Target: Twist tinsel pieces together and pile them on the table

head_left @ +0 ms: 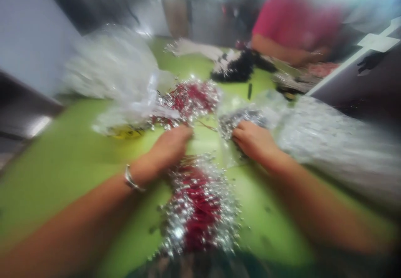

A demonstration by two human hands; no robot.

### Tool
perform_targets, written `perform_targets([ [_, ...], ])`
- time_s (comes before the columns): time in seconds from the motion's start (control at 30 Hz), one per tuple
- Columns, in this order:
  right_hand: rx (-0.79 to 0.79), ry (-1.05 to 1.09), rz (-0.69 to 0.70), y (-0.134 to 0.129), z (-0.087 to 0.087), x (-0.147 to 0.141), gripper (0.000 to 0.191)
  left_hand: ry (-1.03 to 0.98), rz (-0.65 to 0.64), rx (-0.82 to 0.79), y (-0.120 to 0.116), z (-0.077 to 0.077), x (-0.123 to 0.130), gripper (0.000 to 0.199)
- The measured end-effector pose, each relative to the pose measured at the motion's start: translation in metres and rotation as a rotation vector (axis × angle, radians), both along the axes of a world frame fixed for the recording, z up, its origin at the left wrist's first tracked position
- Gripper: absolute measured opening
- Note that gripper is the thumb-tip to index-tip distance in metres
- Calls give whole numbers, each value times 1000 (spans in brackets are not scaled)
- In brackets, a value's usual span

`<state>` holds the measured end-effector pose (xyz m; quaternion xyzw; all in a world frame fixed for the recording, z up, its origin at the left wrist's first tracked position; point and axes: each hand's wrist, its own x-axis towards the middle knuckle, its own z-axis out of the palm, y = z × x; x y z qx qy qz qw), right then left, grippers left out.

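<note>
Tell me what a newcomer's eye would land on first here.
Probably the near heap of red strands with shiny silver ends, at the bottom centre of the green table. Next might come the two hands beyond it: the left hand by a second red-and-silver heap, the right hand at silvery pieces in clear plastic. The big crumpled clear bag at back left also stands out.

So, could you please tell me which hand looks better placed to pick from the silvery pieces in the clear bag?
Probably the right hand: it is right at the silvery pieces in the clear bag, while the left hand is farther off, near the far red-and-silver pile.
</note>
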<state>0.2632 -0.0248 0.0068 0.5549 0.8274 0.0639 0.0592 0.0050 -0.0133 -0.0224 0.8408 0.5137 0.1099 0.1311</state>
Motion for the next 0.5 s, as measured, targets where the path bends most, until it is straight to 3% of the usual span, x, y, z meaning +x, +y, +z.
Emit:
perform_targets([
  [0.07,22,2,49,2,-3,2,17,129,-1,27,-2,2,1,29],
  [0.17,84,140,87,1,-4,3,21,123,27,39,-6,7,4,29],
  [0.27,124,461,68,-6,-1,-4,22,-57,43,-8,-10,9,9,26],
  [0.37,-25,797,56,-17,0,-20,17,-266,1,-110,-14,9,15,25],
  [0.5,-132,984,121,-28,-10,-40,15,-423,-104,-171,-18,10,21,29],
])
